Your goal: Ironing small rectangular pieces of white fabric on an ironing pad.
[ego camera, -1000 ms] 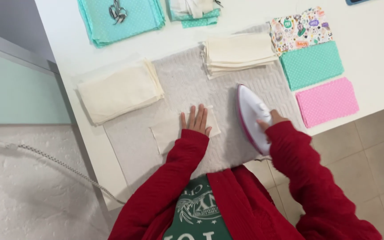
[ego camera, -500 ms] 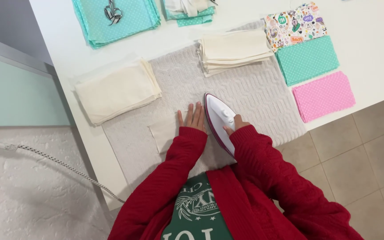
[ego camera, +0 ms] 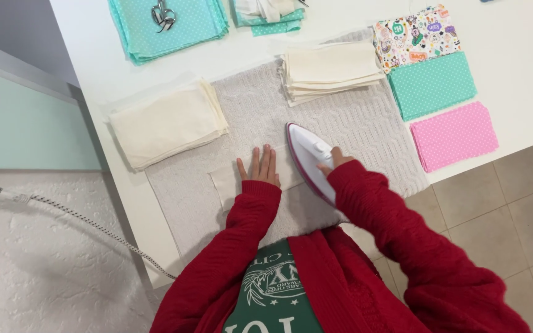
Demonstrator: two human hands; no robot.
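My right hand (ego camera: 334,160) grips the handle of a white iron with a magenta edge (ego camera: 308,157), which rests on the grey textured pressing mat (ego camera: 353,123). Its left side lies over the right end of a small cream fabric piece (ego camera: 229,184). My left hand (ego camera: 258,166) lies flat on that piece, fingers spread, just left of the iron.
A cream fabric stack (ego camera: 166,123) sits to the left and another (ego camera: 331,71) lies at the back of the mat. Teal dotted fabric with scissors (ego camera: 166,21), a patterned piece (ego camera: 416,38), a teal piece (ego camera: 432,85) and a pink piece (ego camera: 454,135) lie around on the white table (ego camera: 519,55). A braided cord (ego camera: 75,219) trails left.
The iron swept left from the mat's right side onto the cream piece beside my left hand. My left hand slid slightly left on the fabric.
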